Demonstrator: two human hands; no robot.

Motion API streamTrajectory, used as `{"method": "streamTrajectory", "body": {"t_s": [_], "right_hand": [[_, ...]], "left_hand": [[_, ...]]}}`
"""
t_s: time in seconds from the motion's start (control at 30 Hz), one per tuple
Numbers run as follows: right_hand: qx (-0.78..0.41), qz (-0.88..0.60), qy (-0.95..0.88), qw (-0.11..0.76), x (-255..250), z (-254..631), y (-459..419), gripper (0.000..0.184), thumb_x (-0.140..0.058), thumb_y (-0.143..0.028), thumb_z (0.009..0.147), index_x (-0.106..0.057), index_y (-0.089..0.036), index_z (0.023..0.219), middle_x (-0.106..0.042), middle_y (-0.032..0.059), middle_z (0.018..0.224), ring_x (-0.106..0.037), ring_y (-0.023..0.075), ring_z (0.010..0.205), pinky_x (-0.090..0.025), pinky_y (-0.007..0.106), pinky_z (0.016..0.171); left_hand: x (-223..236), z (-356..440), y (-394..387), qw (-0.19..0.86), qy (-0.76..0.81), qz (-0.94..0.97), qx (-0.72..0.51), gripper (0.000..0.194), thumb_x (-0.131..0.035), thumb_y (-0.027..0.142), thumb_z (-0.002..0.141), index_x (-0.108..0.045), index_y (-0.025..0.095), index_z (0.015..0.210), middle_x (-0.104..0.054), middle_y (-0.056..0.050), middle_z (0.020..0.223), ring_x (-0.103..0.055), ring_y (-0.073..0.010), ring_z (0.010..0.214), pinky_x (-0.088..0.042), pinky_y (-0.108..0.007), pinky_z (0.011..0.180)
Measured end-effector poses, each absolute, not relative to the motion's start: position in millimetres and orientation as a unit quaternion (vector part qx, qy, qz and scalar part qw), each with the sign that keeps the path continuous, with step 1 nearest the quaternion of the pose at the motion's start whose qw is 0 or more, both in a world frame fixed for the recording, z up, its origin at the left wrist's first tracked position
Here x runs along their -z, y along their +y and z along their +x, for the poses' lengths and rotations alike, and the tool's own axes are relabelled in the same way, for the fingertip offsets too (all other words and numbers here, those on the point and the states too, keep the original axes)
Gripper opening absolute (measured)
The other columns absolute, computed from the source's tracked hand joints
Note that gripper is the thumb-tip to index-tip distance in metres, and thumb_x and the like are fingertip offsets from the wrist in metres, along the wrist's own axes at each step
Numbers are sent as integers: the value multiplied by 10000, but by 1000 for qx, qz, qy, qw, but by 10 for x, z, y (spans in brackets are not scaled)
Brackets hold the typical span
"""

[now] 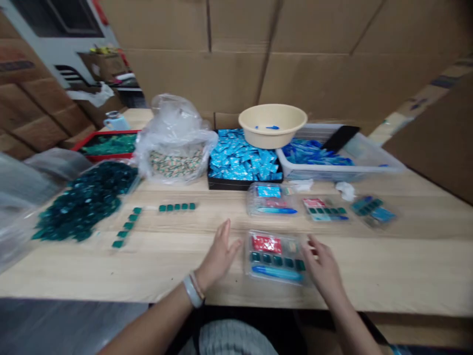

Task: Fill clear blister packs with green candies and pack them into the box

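Pale wooden workbench (369,276) against stacked cardboard cartons (207,64)

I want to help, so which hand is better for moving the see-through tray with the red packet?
Probably the right hand: it is touching the clear plastic tray, while the left hand is apart from it.
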State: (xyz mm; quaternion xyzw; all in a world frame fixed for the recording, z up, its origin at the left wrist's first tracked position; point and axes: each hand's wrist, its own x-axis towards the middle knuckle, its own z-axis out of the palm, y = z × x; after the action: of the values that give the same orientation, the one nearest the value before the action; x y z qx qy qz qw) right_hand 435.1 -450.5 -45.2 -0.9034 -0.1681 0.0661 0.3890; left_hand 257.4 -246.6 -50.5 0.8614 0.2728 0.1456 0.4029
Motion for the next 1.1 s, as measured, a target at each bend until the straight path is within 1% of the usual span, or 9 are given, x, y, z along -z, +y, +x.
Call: {"method": "streamTrajectory", "body": {"t_s": [0.1,0.2,0.3,0.43,0.73,0.83,0.93,1.03,1.1], "right_hand": [[-11,-891,-213,400,110,4199,-4163,466,-438,-478,730,-575,-143,1024,-587,110,922,-559,204,750,-455,342,658],[-100,-797,-412,430,-69,3779,-3516,368,-422,-420,768,-587,-165,976,-601,82,889,-561,180,784,-451,299,690],[-232,-708,-582,327,34,3360,-2862,318,-418,-312,795,-559,-172,1043,-583,75,912,-560,152,770,-446,270,707],[-217,-715,-645,158,316,3141,-2413,478,-533,-207,717,-456,-168,1188,-485,125,1142,-476,219,1017,-378,331,856],[-130,-754,-644,-7,369,2858,-2299,681,-561,-470,684,-316,-242,1277,-363,151,1285,-367,321,1109,-334,499,839],[-108,-752,-649,25,238,2929,-2304,412,-430,-285,806,-409,-237,1214,-443,134,1215,-421,271,1058,-388,437,797],[-106,-754,-636,126,-48,3229,-2541,349,-376,-150,810,-502,-224,1127,-541,104,1092,-477,224,980,-419,363,766],[-130,-766,-552,301,-351,3745,-3034,282,-403,-206,806,-559,-211,1041,-595,70,1008,-524,189,908,-421,332,773],[-149,-782,-459,395,-467,4158,-3392,244,-425,-307,795,-593,-190,929,-626,56,895,-558,178,802,-439,319,706]], "left_hand": [[380,2203,-1708,230,312,908,-160,325,-444,269,788,-510,130,1075,-477,-131,1136,-405,-235,1088,-301,-395,947],[406,1857,-1295,141,335,925,-107,162,-490,259,758,-596,143,799,-518,-106,990,-457,-235,965,-350,-404,862],[526,1662,-1309,159,282,941,-101,178,-504,316,760,-577,166,824,-505,-75,974,-460,-200,923,-377,-368,817],[598,1514,-1441,205,203,948,-131,193,-496,349,770,-562,181,837,-494,-62,1027,-430,-189,978,-361,-354,861],[617,1501,-1346,277,167,938,-127,187,-370,247,818,-536,186,754,-533,-71,924,-461,-193,914,-381,-374,848],[424,1553,-1375,313,173,922,-148,204,-341,258,829,-511,190,739,-530,-65,892,-485,-179,871,-409,-339,803],[56,1675,-1377,316,168,914,-192,136,-461,302,777,-514,193,838,-534,-66,954,-476,-189,942,-385,-345,850],[-252,2057,-1427,330,215,885,-247,290,-587,355,672,-520,179,892,-558,-68,943,-494,-211,933,-391,-374,841],[-329,2477,-1543,424,244,841,-229,204,-541,350,701,-524,164,781,-572,-34,754,-545,-167,737,-455,-320,694]]}}
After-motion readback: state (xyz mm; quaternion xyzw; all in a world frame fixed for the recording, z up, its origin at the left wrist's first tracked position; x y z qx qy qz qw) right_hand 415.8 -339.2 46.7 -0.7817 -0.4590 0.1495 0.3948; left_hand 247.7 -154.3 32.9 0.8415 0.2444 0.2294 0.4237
